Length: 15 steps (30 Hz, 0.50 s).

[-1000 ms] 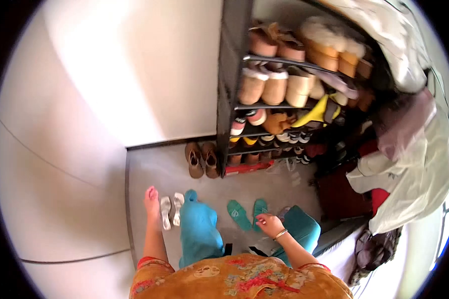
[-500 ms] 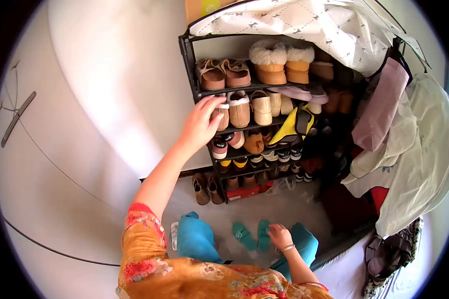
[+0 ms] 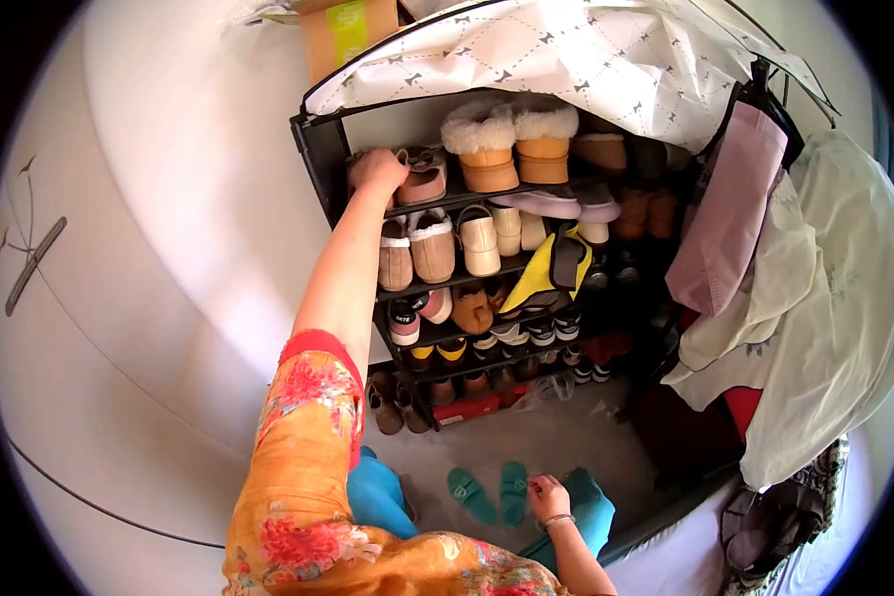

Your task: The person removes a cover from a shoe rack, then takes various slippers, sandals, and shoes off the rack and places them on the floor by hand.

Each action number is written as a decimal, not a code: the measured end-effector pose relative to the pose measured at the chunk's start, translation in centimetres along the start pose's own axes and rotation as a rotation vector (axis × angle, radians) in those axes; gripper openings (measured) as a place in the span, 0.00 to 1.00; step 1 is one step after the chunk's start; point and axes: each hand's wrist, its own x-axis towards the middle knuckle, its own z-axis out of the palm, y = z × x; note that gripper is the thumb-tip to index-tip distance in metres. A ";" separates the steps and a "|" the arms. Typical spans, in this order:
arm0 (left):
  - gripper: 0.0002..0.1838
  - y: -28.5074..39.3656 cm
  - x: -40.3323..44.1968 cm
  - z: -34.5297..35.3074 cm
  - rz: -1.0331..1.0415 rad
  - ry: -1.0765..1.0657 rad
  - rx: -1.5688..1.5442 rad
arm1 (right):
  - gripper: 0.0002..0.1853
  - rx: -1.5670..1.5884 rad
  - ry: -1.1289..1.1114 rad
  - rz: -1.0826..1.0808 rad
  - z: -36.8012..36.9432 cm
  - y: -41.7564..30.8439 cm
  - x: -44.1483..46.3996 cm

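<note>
My left hand [image 3: 379, 171] reaches to the left end of the top shelf, over a pair of brown sandals [image 3: 425, 177]. It covers most of the left sandal, and its fingers are bent down out of sight, so I cannot tell if they grip it. Beside the sandals stand tan boots with fluffy cream cuffs [image 3: 489, 164]. Directly below are fleece-lined tan slippers [image 3: 432, 248] and cream shoes [image 3: 480, 243]. My right hand [image 3: 548, 499] rests by my right knee, loosely curled with fingers apart and nothing in it, close to green sandals [image 3: 513, 494] on the floor.
The black shoe rack [image 3: 320, 164] holds several rows of shoes, with a yellow-and-black item [image 3: 551, 273] hanging over a shelf. A white patterned cover [image 3: 526, 50] is folded back on top, near a cardboard box [image 3: 333, 40]. Pale cloths [image 3: 805, 288] hang at the right. Brown shoes [image 3: 395, 405] stand on the floor.
My left hand has moved up from the slippers on the second shelf to the brown sandals on the top shelf. The view has shifted; my right hand stays by the knee.
</note>
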 end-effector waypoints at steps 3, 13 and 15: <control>0.16 0.1 0.3 0.5 -0.032 0.138 -0.145 | 0.06 -0.011 0.016 0.007 0.0 0.0 0.1; 0.16 1.7 -3.9 -5.9 0.202 0.043 0.069 | 0.06 -0.051 0.062 0.058 1.0 0.9 0.2; 0.14 0.7 -6.0 -6.2 0.295 0.126 0.070 | 0.06 -0.039 0.064 0.072 0.9 0.7 0.0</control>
